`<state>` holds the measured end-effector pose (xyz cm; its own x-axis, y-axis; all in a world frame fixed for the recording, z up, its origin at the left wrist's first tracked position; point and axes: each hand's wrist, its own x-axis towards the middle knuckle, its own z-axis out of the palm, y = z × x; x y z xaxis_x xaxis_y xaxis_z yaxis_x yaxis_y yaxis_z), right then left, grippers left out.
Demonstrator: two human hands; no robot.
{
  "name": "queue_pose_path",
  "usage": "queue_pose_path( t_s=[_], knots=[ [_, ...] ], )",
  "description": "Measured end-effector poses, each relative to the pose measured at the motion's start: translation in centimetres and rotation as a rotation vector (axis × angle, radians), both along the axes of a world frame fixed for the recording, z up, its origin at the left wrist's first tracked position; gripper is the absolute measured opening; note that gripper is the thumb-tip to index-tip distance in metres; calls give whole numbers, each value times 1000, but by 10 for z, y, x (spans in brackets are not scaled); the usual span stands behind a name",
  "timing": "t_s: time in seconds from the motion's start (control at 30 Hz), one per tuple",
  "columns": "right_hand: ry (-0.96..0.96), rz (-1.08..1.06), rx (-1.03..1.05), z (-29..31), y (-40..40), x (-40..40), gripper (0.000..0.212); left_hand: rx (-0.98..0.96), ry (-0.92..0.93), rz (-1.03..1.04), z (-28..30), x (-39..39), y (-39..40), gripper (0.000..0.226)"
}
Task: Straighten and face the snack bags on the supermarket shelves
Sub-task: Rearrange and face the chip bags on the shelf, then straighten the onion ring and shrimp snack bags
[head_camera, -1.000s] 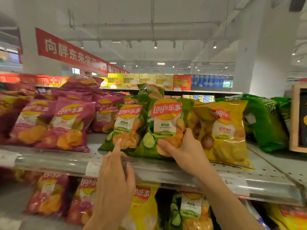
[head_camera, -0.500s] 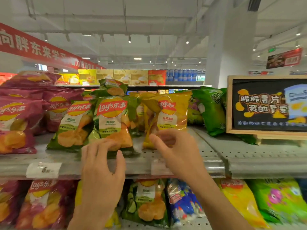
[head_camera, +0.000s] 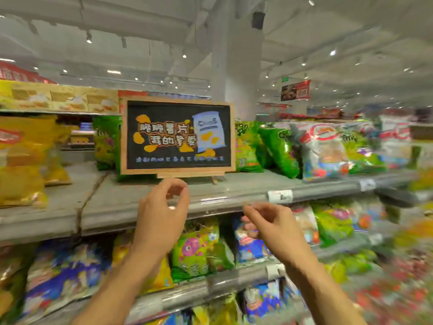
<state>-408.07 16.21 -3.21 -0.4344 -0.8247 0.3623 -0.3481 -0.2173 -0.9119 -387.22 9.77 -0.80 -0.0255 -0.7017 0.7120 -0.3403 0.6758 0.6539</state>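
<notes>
Supermarket shelf [head_camera: 234,191] bears a chalkboard sign [head_camera: 177,136] – below it your left hand [head_camera: 161,221] and right hand [head_camera: 276,231] hover loosely curled, empty, ready for green bags [head_camera: 278,151] beside it

The whole picture is smeared by motion, worst toward three and four o'clock, where the bags [head_camera: 384,277] melt into coloured streaks. The yellow bags [head_camera: 25,160] at nine o'clock are cut off by the edge and their logos cannot be read. The chalkboard sign [head_camera: 177,136] at twelve o'clock hides most of the green bags [head_camera: 248,148] behind it; its bottom line of writing is illegible. The price tag [head_camera: 280,196] on the shelf [head_camera: 98,207] is too small to read. Both forearms run out at six o'clock.
</notes>
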Motion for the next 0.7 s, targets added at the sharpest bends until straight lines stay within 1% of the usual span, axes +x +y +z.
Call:
queue_pose_path(
  t_s=[0.1, 0.2, 0.33, 0.43, 0.5, 0.6, 0.7],
  knots=[
    [4, -50, 7, 0, 17, -68, 16, -25, 4, -62, 5, -74, 4, 8],
    [-13, -110, 5, -1, 23, -131, 13, -56, -33, -124, 9, -143, 1, 8],
    [-16, -162, 1, -3, 16, -206, 15, -43, -76, -170, 7, -226, -17, 3],
    [26, -218, 14, -1, 1, -262, 16, -24, -113, -188, 8, -281, -38, 5],
    [28, -250, 31, 7, -11, -299, 15, 7, -171, -164, 14, -315, -54, 14],
    [71, -300, 32, 21, -28, -350, 12, 63, -261, -100, 22, -359, -74, 40],
    [138, -405, 16, 31, -40, -396, 11, 134, -313, -79, 26, -395, -88, 62]
  ],
)
